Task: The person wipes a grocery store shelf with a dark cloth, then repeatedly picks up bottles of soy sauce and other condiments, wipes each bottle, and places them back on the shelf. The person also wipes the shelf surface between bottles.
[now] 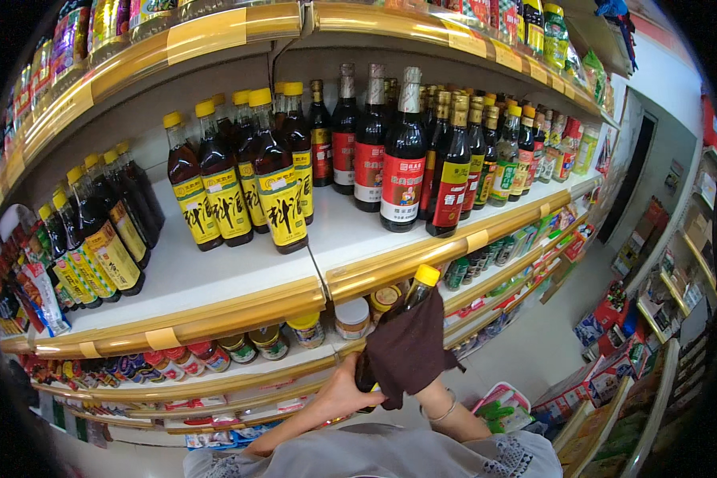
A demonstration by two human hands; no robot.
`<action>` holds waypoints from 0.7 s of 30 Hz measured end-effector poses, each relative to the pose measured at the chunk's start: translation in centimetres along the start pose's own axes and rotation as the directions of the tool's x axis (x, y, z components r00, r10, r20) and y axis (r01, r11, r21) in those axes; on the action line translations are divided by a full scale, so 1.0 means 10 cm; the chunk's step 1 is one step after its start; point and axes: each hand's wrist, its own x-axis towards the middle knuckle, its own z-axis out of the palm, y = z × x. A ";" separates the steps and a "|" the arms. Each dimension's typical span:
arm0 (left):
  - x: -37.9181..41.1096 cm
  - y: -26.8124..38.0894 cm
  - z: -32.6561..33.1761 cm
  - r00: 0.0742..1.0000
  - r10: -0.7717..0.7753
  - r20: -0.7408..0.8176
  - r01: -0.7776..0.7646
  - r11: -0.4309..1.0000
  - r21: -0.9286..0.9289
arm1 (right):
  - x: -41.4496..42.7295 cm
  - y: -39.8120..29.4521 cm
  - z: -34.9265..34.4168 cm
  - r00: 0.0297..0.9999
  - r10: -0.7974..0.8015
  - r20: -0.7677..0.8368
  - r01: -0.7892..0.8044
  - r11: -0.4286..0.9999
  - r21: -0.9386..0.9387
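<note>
In front of my body, tilted, is a dark glass bottle (pixel 421 288) with a yellow cap. My left hand (pixel 342 391) grips it low down, thumb across the front. A dark brown cloth (pixel 407 346) covers most of the bottle's middle. Beneath the cloth is my right hand (pixel 431 389), pressing it around the bottle; its fingers are hidden, and a bracelet circles the wrist. Just beyond, on the white shelf (pixel 263 266), stand several yellow-capped bottles with yellow labels (pixel 282 203). To their right are dark bottles with red-and-white labels (pixel 403 185).
A gold-coloured shelf edge (pixel 388 275) runs close behind the held bottle. Jars (pixel 352 318) line the shelf below. More bottles (pixel 110 239) stand at the left. An upper shelf (pixel 233 30) overhangs. By my right side sits a pink-rimmed basket (pixel 505 391) with green items; low racks (pixel 609 394) flank the aisle.
</note>
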 end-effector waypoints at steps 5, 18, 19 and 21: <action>-0.02 0.05 -0.17 0.983 -0.127 0.133 0.129 0.992 -0.007 | 0.11 -0.26 -0.22 0.974 0.053 0.221 -0.137 0.912 0.386; -0.46 -0.40 -0.66 0.518 0.292 0.804 0.496 0.663 -0.560 | 0.45 -0.67 -0.13 0.942 0.312 0.126 -0.316 0.693 0.648; -0.49 -0.42 -0.66 0.487 0.304 0.819 0.547 0.625 -0.557 | 0.35 -0.74 -0.12 0.939 0.326 0.107 -0.320 0.722 0.613; -0.57 -0.47 -0.71 0.464 0.307 0.831 0.604 0.577 -0.550 | 0.09 -0.86 -0.10 0.934 0.343 0.097 -0.335 0.754 0.565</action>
